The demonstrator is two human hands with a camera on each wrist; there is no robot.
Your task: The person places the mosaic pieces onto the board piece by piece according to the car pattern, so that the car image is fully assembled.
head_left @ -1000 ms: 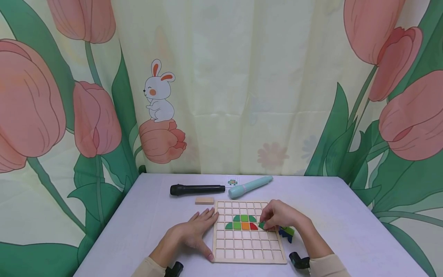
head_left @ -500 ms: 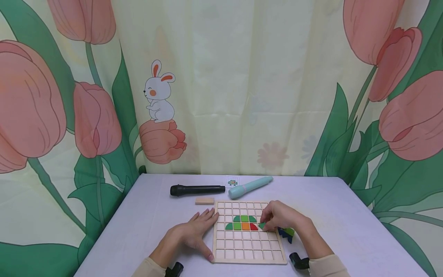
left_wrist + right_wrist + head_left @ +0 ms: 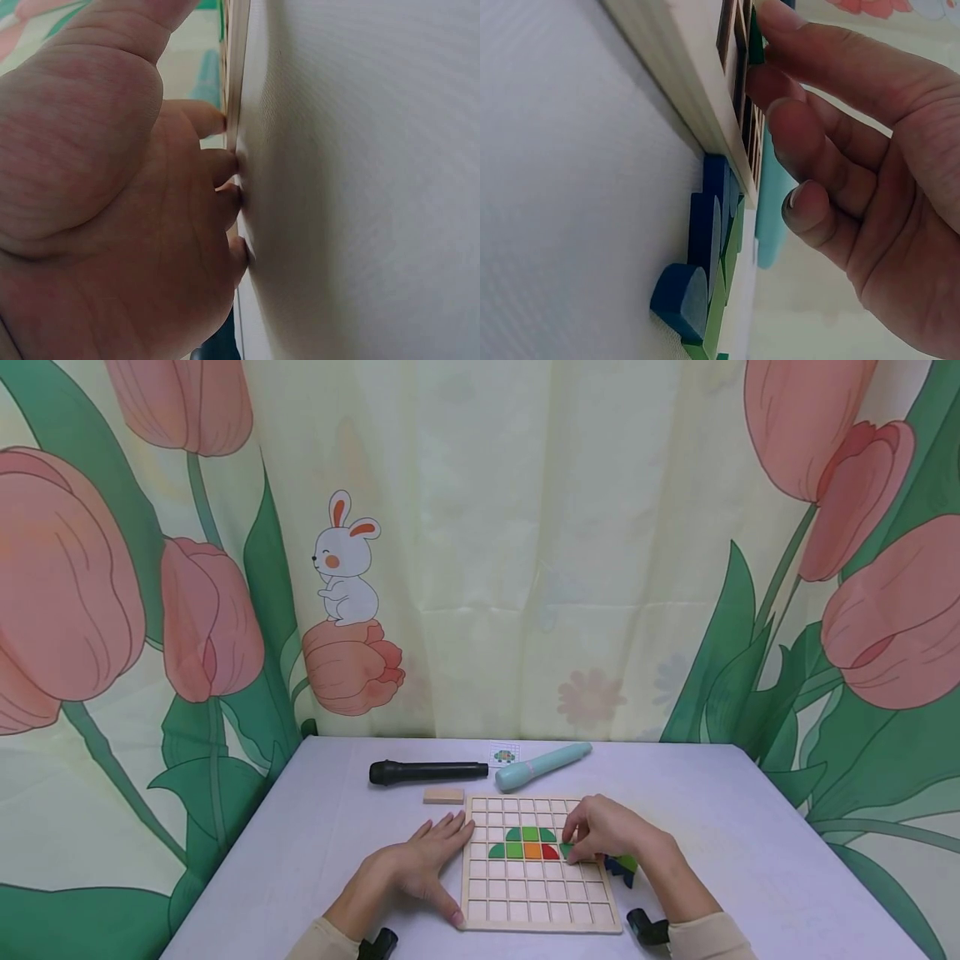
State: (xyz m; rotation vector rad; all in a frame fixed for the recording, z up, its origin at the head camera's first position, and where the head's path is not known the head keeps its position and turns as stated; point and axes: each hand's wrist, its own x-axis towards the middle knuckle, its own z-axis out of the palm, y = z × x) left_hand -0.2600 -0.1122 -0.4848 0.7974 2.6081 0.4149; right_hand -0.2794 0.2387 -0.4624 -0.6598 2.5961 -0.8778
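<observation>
A wooden grid board (image 3: 540, 911) lies on the table with green, orange and red blocks set in a few of its cells. My left hand (image 3: 412, 867) is spread beside it, thumb and fingertips against the board's left edge. Over the right side of the grid, my right hand (image 3: 611, 827) pinches a small green block (image 3: 757, 37) between thumb and index finger, right at a cell in the row of the red block (image 3: 550, 852). The other right fingers are curled loosely, and they partly hide the green block in the head view.
Loose blue blocks (image 3: 705, 240) and light green blocks (image 3: 716, 307) lie against the board's right edge. Behind the board are a black microphone-shaped stick (image 3: 427, 771), a teal one (image 3: 543, 766), a pattern card (image 3: 504, 753) and a small wooden bar (image 3: 443, 795).
The green block has shifted slightly under my right fingertips, and less of it shows in the head view. My left hand has stayed in place.
</observation>
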